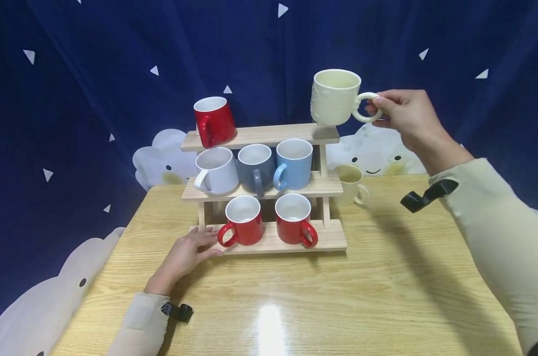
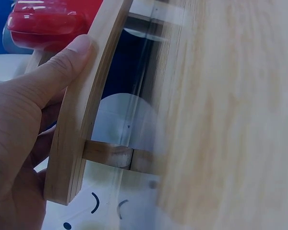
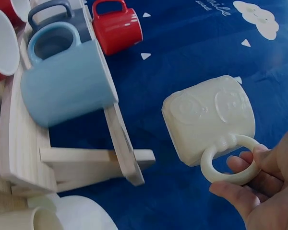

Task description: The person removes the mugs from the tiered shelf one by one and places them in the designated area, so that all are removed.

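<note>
My right hand (image 1: pixel 406 116) pinches the ring handle of a cream mug (image 1: pixel 335 101) with relief decoration. In the head view this mug appears upright over the right end of the top tier; the right wrist view shows a gap between mug (image 3: pixel 209 120) and rack. My left hand (image 1: pixel 186 254) grips the left end of the bottom board of a three-tier wooden rack (image 1: pixel 282 134), thumb (image 2: pixel 69 60) on one side and fingers on the other. A red mug (image 1: pixel 215 123) stands on the top tier's left end.
White (image 1: pixel 217 170), dark grey (image 1: pixel 255 168) and light blue (image 1: pixel 295 165) mugs fill the middle tier. Two red mugs, left (image 1: pixel 246 225) and right (image 1: pixel 291 227), stand on the bottom tier. Another cream mug (image 1: pixel 348 188) sits on the table (image 1: pixel 384 277) behind the rack's right side.
</note>
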`<state>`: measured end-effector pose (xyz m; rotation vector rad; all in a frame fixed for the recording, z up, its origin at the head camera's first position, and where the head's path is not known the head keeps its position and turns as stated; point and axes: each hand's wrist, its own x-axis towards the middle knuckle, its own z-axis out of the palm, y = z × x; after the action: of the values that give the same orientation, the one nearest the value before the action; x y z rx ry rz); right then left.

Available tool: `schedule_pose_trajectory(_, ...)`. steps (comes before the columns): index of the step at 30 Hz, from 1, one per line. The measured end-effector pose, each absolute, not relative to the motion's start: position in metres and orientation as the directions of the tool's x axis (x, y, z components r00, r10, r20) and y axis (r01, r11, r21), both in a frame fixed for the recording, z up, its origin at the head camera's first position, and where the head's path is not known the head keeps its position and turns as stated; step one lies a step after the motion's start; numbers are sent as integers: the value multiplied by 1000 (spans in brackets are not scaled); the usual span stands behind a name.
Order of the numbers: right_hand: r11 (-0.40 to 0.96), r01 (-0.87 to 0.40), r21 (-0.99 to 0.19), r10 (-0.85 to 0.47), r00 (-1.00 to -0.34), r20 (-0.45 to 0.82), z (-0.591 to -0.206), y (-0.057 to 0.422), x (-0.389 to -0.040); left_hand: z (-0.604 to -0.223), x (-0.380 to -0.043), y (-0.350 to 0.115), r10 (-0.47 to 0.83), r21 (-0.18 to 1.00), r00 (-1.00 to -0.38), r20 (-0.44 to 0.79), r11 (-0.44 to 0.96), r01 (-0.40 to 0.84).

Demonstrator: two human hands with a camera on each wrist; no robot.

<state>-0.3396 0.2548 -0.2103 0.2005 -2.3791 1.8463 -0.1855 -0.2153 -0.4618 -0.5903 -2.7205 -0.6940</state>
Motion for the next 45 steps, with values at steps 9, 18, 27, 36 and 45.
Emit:
schedule_pose_trajectory(9, 176, -193, -965, -2, -981, 196, -223, 289, -335, -462, -186, -216, 338, 376, -864, 373, 796, 474)
schedule_pose_trajectory(18, 118, -196, -974, 32, -979, 201, -236, 314, -331, -462, -185, -215, 331, 388, -872, 360, 797, 463)
schedule_pose_trajectory(27, 192, -148, -970, 73, -984, 164, -258, 334, -328, -460, -184, -214, 322, 395, -882, 345, 802, 448)
schedule_pose_trajectory(36, 276, -152, -949, 80, -980, 180, -286, 352, -325, -462, -184, -214, 319, 402, -882, 347, 799, 447)
schedule_pose_trajectory(45, 273, -171, -947, 76, -977, 198, -312, 367, -327, -462, -185, -215, 327, 394, -869, 372, 792, 467)
